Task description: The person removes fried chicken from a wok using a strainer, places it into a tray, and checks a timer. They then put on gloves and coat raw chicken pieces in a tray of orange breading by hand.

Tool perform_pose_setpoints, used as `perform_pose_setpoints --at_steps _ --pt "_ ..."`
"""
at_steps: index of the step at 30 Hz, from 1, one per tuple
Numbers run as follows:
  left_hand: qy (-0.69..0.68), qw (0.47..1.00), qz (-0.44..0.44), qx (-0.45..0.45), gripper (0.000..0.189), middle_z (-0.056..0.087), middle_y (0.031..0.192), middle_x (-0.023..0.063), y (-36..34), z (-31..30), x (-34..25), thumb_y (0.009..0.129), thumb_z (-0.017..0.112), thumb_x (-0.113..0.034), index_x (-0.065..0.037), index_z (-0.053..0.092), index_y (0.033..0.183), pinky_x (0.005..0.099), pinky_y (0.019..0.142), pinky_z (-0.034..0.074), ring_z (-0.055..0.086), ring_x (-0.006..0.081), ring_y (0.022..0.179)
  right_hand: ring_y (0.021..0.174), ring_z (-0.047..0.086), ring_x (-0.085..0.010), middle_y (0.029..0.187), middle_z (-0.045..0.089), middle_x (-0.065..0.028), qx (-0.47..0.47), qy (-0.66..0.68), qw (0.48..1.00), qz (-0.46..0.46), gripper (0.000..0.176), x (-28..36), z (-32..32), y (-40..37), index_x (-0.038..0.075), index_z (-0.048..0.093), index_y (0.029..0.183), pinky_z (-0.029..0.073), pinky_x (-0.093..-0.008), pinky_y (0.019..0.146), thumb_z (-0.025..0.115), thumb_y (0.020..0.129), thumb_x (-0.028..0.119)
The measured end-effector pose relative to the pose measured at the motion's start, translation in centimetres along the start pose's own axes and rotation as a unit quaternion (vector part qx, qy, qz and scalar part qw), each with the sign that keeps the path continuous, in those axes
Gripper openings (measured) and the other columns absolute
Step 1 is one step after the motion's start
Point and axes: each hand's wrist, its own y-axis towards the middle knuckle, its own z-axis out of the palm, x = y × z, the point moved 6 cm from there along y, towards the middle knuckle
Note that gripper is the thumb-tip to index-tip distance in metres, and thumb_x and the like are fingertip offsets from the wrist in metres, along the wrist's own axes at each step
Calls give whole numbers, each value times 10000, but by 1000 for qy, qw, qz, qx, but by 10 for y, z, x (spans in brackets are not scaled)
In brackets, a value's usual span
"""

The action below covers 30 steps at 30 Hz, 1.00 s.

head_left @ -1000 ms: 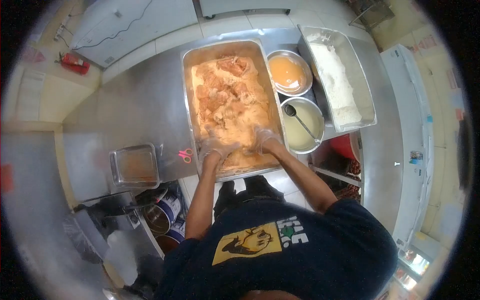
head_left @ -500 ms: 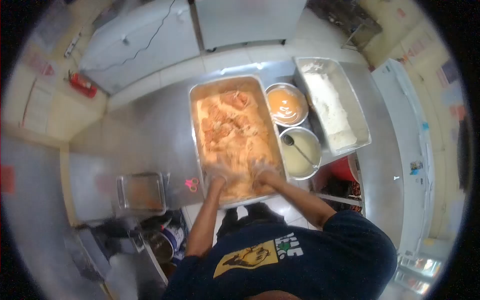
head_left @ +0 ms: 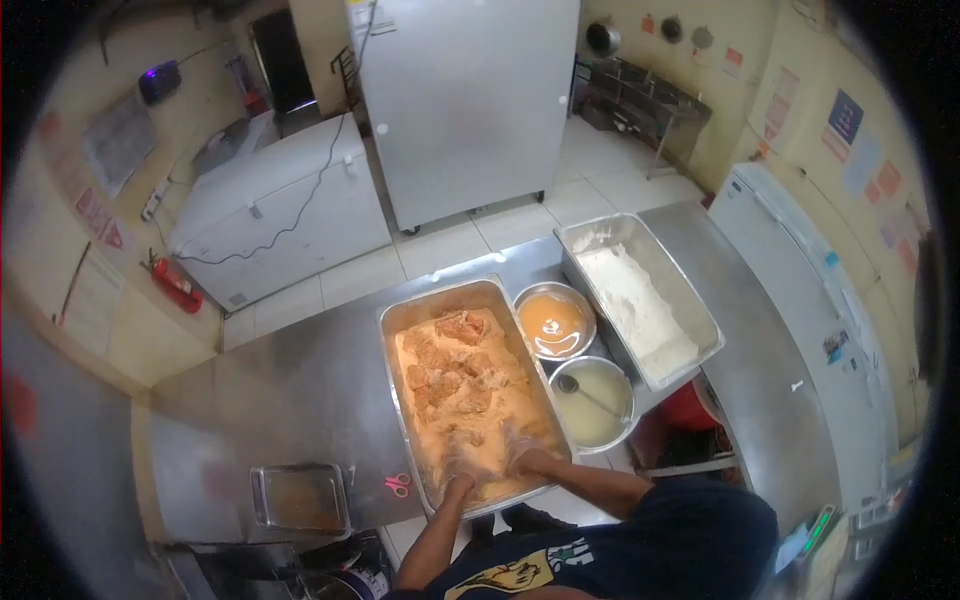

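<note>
A deep metal tray (head_left: pixel 392 352) lies lengthwise in front of me, filled with an orange powdery coating (head_left: pixel 425 340) and reddish, coated pieces that look like raw meat (head_left: pixel 463 327). Both hands reach into its near end, apparently in thin see-through gloves. My left hand (head_left: pixel 460 470) is sunk in the coating at the near left. My right hand (head_left: pixel 526 452) is in it at the near right. The fingers of both are buried or blurred, so their grip is hidden. Right of the tray stand a bowl of orange liquid (head_left: pixel 553 325) and a bowl of pale liquid (head_left: pixel 590 415) holding a ladle (head_left: pixel 590 395).
A long metal pan of white flour (head_left: pixel 645 310) stands at the right. On the steel table (head_left: pixel 300 400), pink-handled scissors (head_left: pixel 398 485) and a small shallow tray (head_left: pixel 300 500) lie to the left. A chest freezer (head_left: pixel 280 220), upright cabinet (head_left: pixel 465 110) and fire extinguisher (head_left: pixel 175 285) are beyond.
The camera has tilted up, so the table sits lower in view and more of the room shows. Both hands stay in the tray's near end, and the left has shifted slightly.
</note>
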Motion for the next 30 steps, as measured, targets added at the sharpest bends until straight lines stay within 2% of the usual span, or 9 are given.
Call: perform_pose_setpoints --at_steps 5,8,12,15,18,23,27,29,30 --pt "-83 979 70 170 780 637 1183 208 -3 -45 2 650 788 -452 -32 571 1270 408 914 506 622 328 1079 813 638 -273 932 671 -164 155 81 980 -95 360 -13 23 23 -8 633 1071 509 -402 714 629 818 248" --pt "68 993 67 67 805 630 1188 217 -10 -56 2 675 773 -448 -43 518 1322 422 923 502 614 340 1103 793 642 -285 962 677 -188 151 17 980 -126 444 -2 -13 22 -27 610 1141 510 -427 675 609 815 274" --pt "17 992 -19 -126 841 621 1195 228 72 37 15 708 753 -442 -59 448 1391 441 936 498 604 356 1136 937 638 -307 993 661 -202 -19 -34 999 7 445 21 26 51 -18 606 1139 505 -434 795 635 811 281" --pt "-57 998 7 1 739 623 1222 201 -25 -118 -26 755 722 -382 -93 468 1386 452 949 493 598 358 1154 1014 624 -319 1053 648 -208 137 23 987 -75 464 3 41 66 -17 600 1166 500 -435 854 638 815 285" --pt "37 998 35 47 711 611 1264 193 -27 -127 -20 809 660 -359 -111 420 1430 460 967 483 585 348 1184 1090 609 -331 1114 635 -215 199 17 979 -39 484 9 -56 29 -16 593 1194 495 -436 913 642 820 288" --pt "133 989 -7 -71 568 617 1262 189 -22 -57 -20 846 597 -383 -112 544 1342 467 958 483 590 324 1180 1128 607 -337 1187 621 -227 -76 -132 987 54 517 21 11 50 -11 601 1202 500 -421 938 682 800 304" --pt "-18 997 -6 69 555 615 1217 217 25 -42 -4 818 645 -429 -109 614 1271 448 928 492 591 317 1151 1047 651 -319 1080 675 -180 -132 -7 991 22 338 5 42 69 55 651 1126 530 -413 869 608 834 220" --pt "-9 991 29 134 442 691 1087 204 76 0 7 787 648 -410 -59 731 1042 418 935 481 645 320 1046 1091 636 -323 1158 648 -212 242 -168 924 -242 483 1 64 80 19 565 1248 521 -416 903 640 815 222" --pt "-8 991 29 130 442 691 1087 204 55 -17 8 787 648 -410 -59 731 1042 418 935 481 645 320 1046 1086 637 -329 1144 655 -205 213 -110 955 -176 458 7 18 60 17 588 1216 519 -419 904 647 810 221"
